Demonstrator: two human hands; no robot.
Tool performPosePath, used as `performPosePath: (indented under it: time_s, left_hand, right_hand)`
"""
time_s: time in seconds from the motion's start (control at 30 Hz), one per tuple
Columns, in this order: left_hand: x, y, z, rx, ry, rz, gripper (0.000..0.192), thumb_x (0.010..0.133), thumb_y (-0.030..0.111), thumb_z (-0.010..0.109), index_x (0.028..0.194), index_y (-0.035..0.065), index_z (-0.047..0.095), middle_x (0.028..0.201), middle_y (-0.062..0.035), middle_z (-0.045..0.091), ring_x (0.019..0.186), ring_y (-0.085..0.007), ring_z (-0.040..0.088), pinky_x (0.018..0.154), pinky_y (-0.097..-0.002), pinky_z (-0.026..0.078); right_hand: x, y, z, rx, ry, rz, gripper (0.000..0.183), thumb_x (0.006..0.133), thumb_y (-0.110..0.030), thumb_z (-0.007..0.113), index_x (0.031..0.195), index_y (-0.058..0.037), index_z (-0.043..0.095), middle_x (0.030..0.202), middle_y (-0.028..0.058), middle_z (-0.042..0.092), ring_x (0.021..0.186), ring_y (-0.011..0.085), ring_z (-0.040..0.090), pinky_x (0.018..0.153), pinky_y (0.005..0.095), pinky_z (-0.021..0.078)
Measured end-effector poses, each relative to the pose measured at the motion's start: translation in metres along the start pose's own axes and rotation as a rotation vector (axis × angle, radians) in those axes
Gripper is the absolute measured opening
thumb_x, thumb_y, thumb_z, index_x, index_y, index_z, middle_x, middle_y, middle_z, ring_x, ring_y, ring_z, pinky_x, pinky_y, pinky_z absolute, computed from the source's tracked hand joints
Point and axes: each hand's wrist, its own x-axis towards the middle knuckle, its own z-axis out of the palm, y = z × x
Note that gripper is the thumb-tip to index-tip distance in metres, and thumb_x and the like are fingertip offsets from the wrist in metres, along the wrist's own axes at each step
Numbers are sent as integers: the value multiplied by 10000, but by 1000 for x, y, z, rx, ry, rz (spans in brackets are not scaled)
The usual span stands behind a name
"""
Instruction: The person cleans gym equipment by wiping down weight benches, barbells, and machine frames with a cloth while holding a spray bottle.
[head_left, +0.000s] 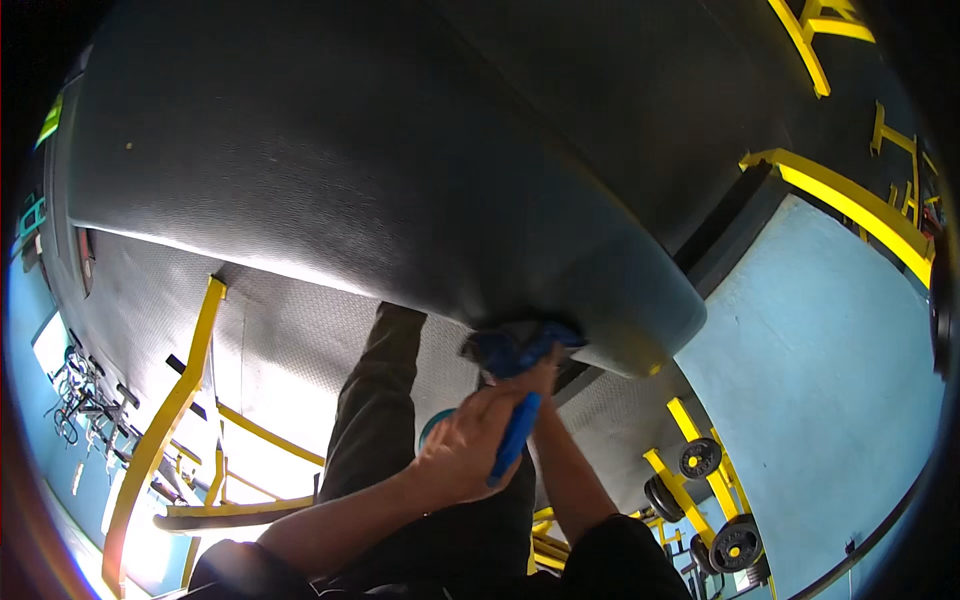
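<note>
A black padded gym bench (322, 165) with a grained, leather-like cover spans the upper part of the view. My right hand (541, 375) grips a crumpled blue cloth (517, 349) against the near edge of the padding, towards its right end. The cloth and fingers are blurred. Closer to my body, my left hand (469, 442) is closed around a blue plastic object (516, 439), of which a long flat part shows. A teal curved edge (435, 429) peeks out behind that hand; what it belongs to is hidden.
Yellow steel frames (169, 412) of gym equipment stand at left. A rack with black weight plates (735, 547) is at lower right, beside a light blue wall (817, 352). Textured dark matting (277, 307) covers the floor below the bench. My trouser leg (375, 405) is beneath my hands.
</note>
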Motion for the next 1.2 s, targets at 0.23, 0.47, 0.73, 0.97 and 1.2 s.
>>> performPosePath:
  time_s: [0.23,0.47,0.73,0.97,1.2]
  left_hand:
    - [-10,-28,-17,36,70,12,557,765,161,675,1238,-10,434,1097,-191,525,986,-370,576,825,-442,511]
    - [-22,-40,-54,14,95,-73,482,773,147,663,1189,-9,476,1078,-189,543,968,-357,596,843,-441,506]
    - [-33,-52,-87,-63,240,26,479,768,120,666,1191,-9,481,1071,-195,555,974,-350,606,830,-427,510]
    - [-47,-71,-96,-150,468,-44,376,746,57,616,1104,-12,527,977,-176,572,882,-342,607,781,-416,508]
    - [-63,-81,-115,-184,246,-74,537,719,117,675,1180,-69,470,1002,-218,552,883,-378,600,802,-440,511]
  right_hand:
    - [171,144,-112,-448,129,216,503,865,-182,550,1322,3,452,1183,291,533,1140,374,520,947,509,421]
    - [76,-49,-27,9,114,75,729,818,-390,588,1400,3,394,1477,318,237,1378,532,160,1077,697,90]
    - [229,24,-76,-401,295,-33,600,886,-387,519,1371,-41,447,1430,311,322,1344,565,219,1053,721,122]
    - [198,-144,-47,-110,-190,-208,470,783,-267,592,1244,-179,597,1326,226,459,1304,431,361,1037,739,143]
    - [250,-82,-69,-115,196,-198,604,803,-328,611,1359,-123,493,1468,211,356,1381,422,283,1036,699,221]
